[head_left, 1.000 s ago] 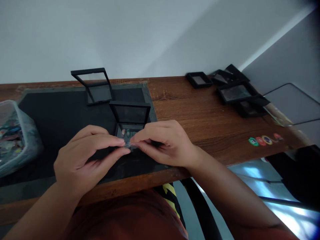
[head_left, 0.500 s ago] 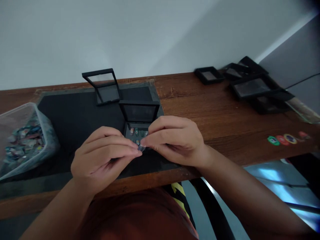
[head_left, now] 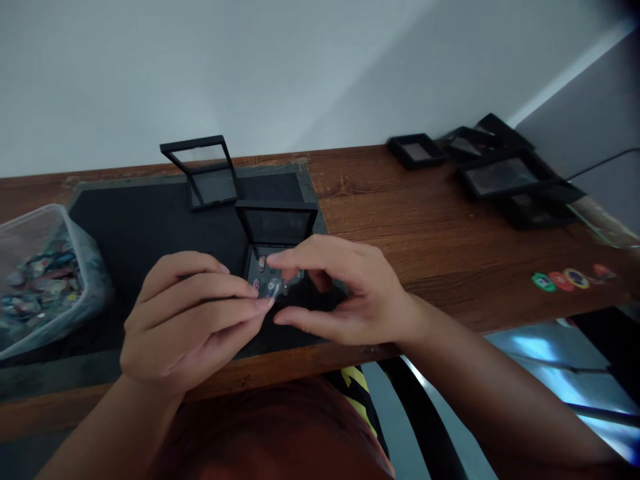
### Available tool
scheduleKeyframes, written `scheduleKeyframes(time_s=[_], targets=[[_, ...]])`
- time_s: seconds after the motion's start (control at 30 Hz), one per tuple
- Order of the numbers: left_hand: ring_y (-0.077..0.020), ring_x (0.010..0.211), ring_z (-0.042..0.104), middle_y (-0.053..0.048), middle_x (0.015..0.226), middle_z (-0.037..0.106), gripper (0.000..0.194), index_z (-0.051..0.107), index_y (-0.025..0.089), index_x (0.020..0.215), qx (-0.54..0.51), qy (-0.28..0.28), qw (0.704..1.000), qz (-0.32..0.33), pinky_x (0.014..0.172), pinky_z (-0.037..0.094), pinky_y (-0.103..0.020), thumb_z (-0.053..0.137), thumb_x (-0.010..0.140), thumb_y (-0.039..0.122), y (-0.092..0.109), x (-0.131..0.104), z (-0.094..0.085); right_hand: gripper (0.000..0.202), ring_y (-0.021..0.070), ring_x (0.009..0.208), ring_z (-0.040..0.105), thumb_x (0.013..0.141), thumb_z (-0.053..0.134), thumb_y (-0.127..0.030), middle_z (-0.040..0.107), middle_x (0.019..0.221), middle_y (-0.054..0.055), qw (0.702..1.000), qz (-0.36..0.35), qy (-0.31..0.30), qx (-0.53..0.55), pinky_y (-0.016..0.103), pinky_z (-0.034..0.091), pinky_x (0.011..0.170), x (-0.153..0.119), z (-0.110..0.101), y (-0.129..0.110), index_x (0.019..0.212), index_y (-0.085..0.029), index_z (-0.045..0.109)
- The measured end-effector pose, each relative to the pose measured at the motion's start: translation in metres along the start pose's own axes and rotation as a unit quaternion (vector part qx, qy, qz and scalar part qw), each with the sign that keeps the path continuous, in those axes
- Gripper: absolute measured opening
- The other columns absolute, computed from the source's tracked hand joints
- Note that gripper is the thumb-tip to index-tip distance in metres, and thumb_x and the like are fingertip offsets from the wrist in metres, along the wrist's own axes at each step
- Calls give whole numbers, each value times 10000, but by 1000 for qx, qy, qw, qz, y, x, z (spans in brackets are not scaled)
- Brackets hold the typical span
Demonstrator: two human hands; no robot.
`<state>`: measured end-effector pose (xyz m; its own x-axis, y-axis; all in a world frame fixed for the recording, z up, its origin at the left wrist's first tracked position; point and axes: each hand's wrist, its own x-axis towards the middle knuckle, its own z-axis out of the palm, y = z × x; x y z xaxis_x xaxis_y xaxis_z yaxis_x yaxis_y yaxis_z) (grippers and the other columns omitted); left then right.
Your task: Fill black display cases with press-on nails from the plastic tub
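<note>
My left hand [head_left: 193,317] pinches a small clear plastic packet [head_left: 273,288] between thumb and fingertips. Just to its right, my right hand [head_left: 350,290] is spread, with thumb and index finger apart and nothing visible between them. Behind both hands stands an opened black frame case [head_left: 277,225], its lid raised. Small coloured pieces [head_left: 263,263] lie in its lower half, which my right hand partly covers. The packet is over the front part of that case. What the packet contains is too small to tell.
On the dark mat [head_left: 135,230], a second open black frame [head_left: 213,187] stands farther back. A translucent bin [head_left: 90,273] of small wrapped packets is at the left. Black frames [head_left: 505,175] are piled at the right, near round stickers [head_left: 575,279] along the table's front edge.
My right hand has let go of the packet and opened, its thumb and index finger now apart. My left hand has shifted slightly left and still holds the packet.
</note>
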<state>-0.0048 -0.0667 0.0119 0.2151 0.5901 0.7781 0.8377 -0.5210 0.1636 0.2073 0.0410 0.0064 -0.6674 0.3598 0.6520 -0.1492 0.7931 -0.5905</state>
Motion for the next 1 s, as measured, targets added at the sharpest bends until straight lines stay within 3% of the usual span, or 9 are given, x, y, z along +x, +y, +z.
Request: scheduleKeyframes(time_s=[0.2, 0.5, 0.73, 1.0], targets=[[-194, 806, 702, 57, 842, 788, 290, 709, 306, 901, 28, -11, 999, 34, 712, 607, -431, 874, 765, 110, -2, -2, -4, 310, 121, 960, 705, 947, 756, -243, 754, 1074, 68, 999, -11, -14, 49, 213, 578, 777, 1, 2, 1, 1230, -137, 687], [-217, 796, 701, 72, 793, 794, 225, 730, 323, 890, 49, -17, 998, 36, 691, 582, -449, 854, 806, 155, 1, -4, -4, 276, 84, 794, 692, 887, 817, -202, 780, 1026, 50, 997, -2, 33, 68, 166, 518, 595, 2, 4, -1, 1142, -136, 734], [-208, 812, 716, 70, 813, 794, 262, 740, 338, 907, 67, -13, 997, 33, 701, 605, -438, 853, 798, 128, 1, -4, -2, 223, 120, 970, 751, 949, 732, -191, 787, 1073, 48, 1000, -15, 18, 16, 202, 606, 841, 1, 2, -4, 1168, -146, 723], [-212, 863, 704, 42, 874, 806, 328, 751, 315, 994, 34, -21, 998, 42, 696, 587, -416, 853, 789, 81, -1, -6, 0, 265, 121, 1023, 753, 927, 756, -199, 788, 1120, 33, 1000, -4, 16, 8, 181, 591, 860, 0, 1, -4, 1183, -141, 717]])
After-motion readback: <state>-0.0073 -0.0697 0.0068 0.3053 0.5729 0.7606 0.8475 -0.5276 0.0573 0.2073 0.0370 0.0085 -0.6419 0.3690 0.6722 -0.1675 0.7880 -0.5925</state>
